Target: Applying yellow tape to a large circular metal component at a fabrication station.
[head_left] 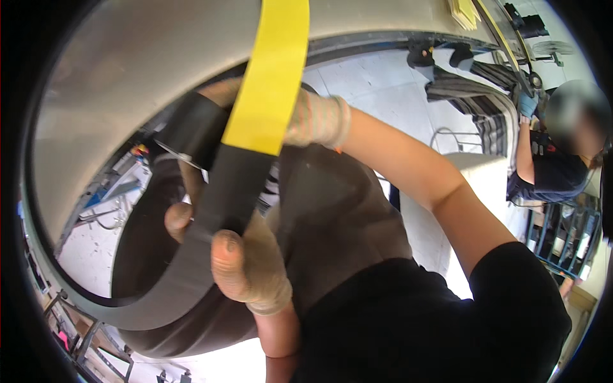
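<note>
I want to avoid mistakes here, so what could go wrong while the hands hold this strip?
1. The left hand pinches the dark strip only by thumb and fingers; it might slip.
2. The yellow backing hangs over the strip and the right hand, possibly hiding the work.

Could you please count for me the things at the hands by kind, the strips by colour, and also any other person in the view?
Yellow flat strip: 1
Dark grey rubbery band: 1
Wearer's hands in beige gloves: 2, the left hand and the right hand
Other person in dark shirt: 1
Total: 5
</note>
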The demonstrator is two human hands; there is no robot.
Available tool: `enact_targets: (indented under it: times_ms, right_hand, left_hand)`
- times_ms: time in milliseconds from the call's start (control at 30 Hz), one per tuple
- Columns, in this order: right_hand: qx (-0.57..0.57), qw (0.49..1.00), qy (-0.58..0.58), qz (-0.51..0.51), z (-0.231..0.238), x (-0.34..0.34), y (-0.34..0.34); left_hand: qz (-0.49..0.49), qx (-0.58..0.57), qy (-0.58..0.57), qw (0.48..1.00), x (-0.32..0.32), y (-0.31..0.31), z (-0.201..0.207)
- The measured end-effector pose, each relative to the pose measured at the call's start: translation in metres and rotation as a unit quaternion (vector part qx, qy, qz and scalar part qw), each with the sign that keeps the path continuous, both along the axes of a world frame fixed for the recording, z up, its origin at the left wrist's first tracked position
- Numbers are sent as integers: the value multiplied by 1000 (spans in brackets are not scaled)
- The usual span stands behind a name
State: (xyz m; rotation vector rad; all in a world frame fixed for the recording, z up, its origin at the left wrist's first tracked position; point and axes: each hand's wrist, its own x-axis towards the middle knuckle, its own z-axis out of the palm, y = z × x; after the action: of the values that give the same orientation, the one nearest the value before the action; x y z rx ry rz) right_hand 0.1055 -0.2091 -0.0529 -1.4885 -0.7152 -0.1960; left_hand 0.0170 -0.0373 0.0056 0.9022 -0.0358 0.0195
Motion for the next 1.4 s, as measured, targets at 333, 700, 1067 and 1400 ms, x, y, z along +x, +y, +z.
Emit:
enact_targets:
  times_ms: [333,700,1067,1400]
  right_hand:
    - [343,817,447,121,71,-52,-39]
    - [397,823,406,30,79,-117,-13]
    - [-189,949,-127,-218,51,-146,-14]
    - [-32,888,454,-62,167,-135,25]
  left_hand:
    - [-4,38,-26,999,-9,1,-8]
    - [-91,-41,0,995,-59,11,17]
    - [-171,-112,28,978,-30,53,4]
    - [-141,-34,17,989,-15,62,-5]
